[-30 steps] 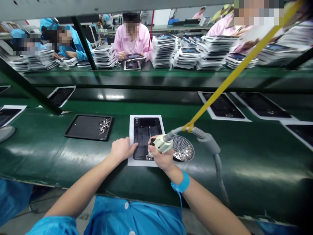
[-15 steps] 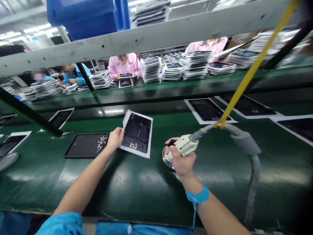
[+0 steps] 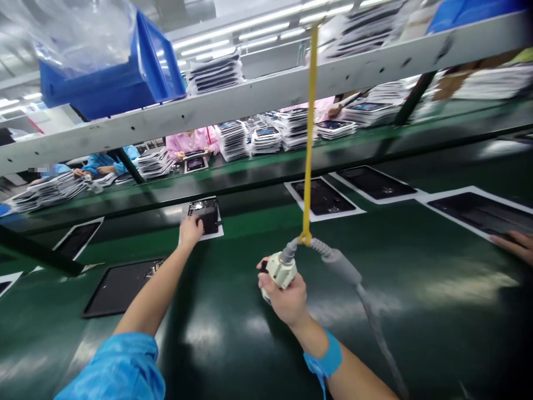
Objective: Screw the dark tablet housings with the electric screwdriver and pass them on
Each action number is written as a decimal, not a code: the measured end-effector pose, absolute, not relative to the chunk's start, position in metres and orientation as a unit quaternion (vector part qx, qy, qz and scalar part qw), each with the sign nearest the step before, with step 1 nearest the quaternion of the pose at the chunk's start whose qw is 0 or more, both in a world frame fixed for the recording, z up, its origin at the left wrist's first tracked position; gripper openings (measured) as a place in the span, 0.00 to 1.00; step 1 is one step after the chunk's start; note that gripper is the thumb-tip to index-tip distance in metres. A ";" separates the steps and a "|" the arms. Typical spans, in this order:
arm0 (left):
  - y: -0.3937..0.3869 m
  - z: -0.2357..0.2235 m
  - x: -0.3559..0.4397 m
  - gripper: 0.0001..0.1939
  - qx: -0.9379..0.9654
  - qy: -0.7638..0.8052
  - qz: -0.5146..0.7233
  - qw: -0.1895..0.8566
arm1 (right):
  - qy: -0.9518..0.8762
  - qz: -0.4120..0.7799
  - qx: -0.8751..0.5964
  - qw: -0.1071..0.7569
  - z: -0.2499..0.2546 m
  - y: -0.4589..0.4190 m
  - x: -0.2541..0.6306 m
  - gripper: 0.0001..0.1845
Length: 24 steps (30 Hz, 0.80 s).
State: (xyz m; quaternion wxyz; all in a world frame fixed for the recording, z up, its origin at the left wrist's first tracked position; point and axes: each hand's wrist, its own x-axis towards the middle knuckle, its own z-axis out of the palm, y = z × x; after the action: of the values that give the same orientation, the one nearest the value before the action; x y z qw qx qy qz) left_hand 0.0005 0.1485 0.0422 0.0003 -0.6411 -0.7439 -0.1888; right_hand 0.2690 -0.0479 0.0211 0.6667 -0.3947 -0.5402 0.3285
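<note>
My left hand [image 3: 190,230] reaches forward, its fingers curled over the near left part of a black tablet panel [image 3: 210,214]. Silver parts show at the panel's far end, and a white sheet [image 3: 217,233] lies under it. My right hand [image 3: 289,297] is wrapped around a cream-coloured corded hand tool [image 3: 281,270], held above the green work surface. The tool's lower end is mostly hidden by my fingers. A yellow strap [image 3: 310,139] holds up its grey cable [image 3: 337,264]. A blue band [image 3: 328,355] circles my right wrist.
A black tray [image 3: 116,286] with small metal pieces lies beside my left forearm. More black panels on white sheets [image 3: 322,195] lie at the back right. Another person's hand [image 3: 516,244] touches one at far right. A shelf beam [image 3: 233,103] crosses overhead; workers sit beyond it.
My left hand has moved away from me and is now at a panel farther back on the surface. The camera view has shifted right. My right hand keeps holding the tool.
</note>
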 end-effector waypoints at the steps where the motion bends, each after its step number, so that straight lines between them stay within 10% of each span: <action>1: 0.147 0.037 0.014 0.18 -0.676 -0.714 -0.184 -0.006 | -0.543 0.325 -0.395 0.666 0.025 -0.050 0.267 0.10; 11: 0.161 0.029 0.220 0.13 -0.913 -0.397 -0.067 -0.061 | -0.602 0.293 -0.414 0.617 0.055 -0.061 0.296 0.09; 24: 0.216 0.029 0.350 0.13 -0.928 -0.370 0.052 -0.009 | -0.642 0.235 -0.409 0.604 0.042 -0.066 0.296 0.18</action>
State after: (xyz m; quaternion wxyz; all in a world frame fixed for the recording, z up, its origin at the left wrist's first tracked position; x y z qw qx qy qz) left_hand 0.3495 0.2158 0.0290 -0.0088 -0.9277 -0.3695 0.0523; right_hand 0.2961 -0.0656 0.0420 0.6043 -0.4089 -0.6421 0.2353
